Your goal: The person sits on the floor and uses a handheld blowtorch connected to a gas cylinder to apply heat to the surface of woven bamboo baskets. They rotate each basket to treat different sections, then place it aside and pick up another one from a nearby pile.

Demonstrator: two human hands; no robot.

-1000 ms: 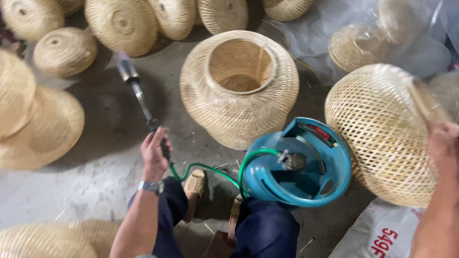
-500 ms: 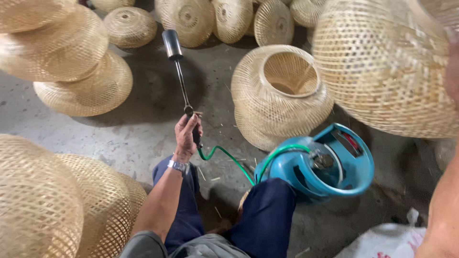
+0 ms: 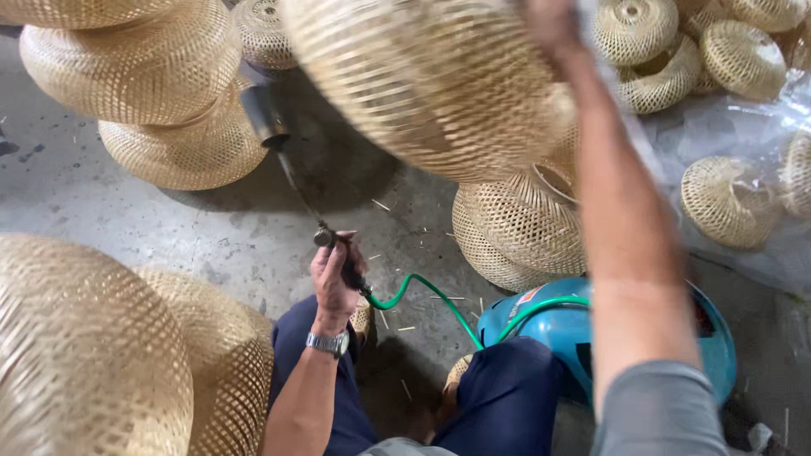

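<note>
- Torch (image 3: 291,181): its handle sits in your left hand (image 3: 334,279), fingers wrapped tight around it; the long stem slants up and away to the dark nozzle, just beside the big woven basket (image 3: 431,80).
- Basket: held up off the floor (image 3: 118,228), over the torch, blurred.
- Right hand (image 3: 553,25): at the basket's upper side, arm stretched out; its grip is blurred, so you cannot tell how it closes.
- Green hose (image 3: 435,295): runs from the handle to the blue gas cylinder (image 3: 549,329) by your knee.
</note>
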